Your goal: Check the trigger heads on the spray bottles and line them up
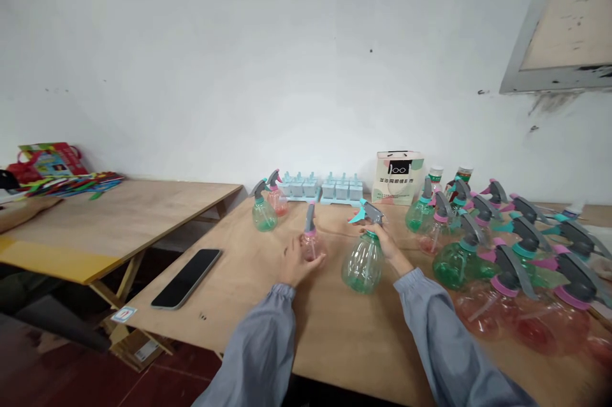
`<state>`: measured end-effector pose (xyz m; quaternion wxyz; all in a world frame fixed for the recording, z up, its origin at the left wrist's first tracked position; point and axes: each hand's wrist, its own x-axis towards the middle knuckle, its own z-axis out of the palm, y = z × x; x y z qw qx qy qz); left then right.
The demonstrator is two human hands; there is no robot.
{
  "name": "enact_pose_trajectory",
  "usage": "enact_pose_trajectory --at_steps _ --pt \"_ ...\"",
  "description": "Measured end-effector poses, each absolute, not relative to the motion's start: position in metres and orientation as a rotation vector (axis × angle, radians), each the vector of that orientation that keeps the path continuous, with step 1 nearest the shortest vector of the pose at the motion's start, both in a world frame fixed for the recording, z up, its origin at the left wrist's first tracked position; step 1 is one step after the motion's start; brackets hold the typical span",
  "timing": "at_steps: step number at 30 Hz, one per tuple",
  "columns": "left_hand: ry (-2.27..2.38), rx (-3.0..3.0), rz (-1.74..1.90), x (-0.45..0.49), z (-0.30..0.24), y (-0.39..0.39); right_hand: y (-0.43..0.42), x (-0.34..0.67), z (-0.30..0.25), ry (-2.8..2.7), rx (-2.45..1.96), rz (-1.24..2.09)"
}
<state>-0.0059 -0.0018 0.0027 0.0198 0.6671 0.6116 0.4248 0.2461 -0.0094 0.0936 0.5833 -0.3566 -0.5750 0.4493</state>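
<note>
My left hand [299, 260] is closed around the body of a small pink spray bottle [312, 245] with a grey and pink trigger head, upright over the table's middle. Just to its right, my right hand [380, 235] grips a clear green spray bottle [362, 265] by its neck, below a grey and turquoise trigger head. Some fingers of that hand are hidden behind the neck. Behind and left of my left hand, another green spray bottle [264, 214] stands beside a pink spray bottle [277, 198].
Many green and pink spray bottles [459, 263] crowd the table's right side. Pale blue ice-pop moulds [342, 189] and a printed paper bag [398, 177] stand along the wall. A black phone [187, 279] lies at the left edge. Beyond a gap is another table [157, 209].
</note>
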Motion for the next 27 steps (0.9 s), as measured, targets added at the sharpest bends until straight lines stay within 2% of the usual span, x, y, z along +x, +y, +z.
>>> enact_pose_trajectory --at_steps 8,15,20,27 --pt "1.769 2.145 1.252 0.000 0.013 -0.014 -0.002 0.250 0.087 -1.319 -0.803 0.940" --pt "1.755 2.135 1.263 0.001 0.011 -0.014 -0.006 0.248 0.086 -1.384 -0.674 1.160" --pt "1.751 2.149 1.257 -0.001 0.010 -0.013 0.001 0.251 0.085 -1.223 -0.657 1.091" --pt "1.754 2.153 1.252 -0.001 0.010 -0.013 -0.003 0.248 0.087 -1.299 -0.685 1.149"
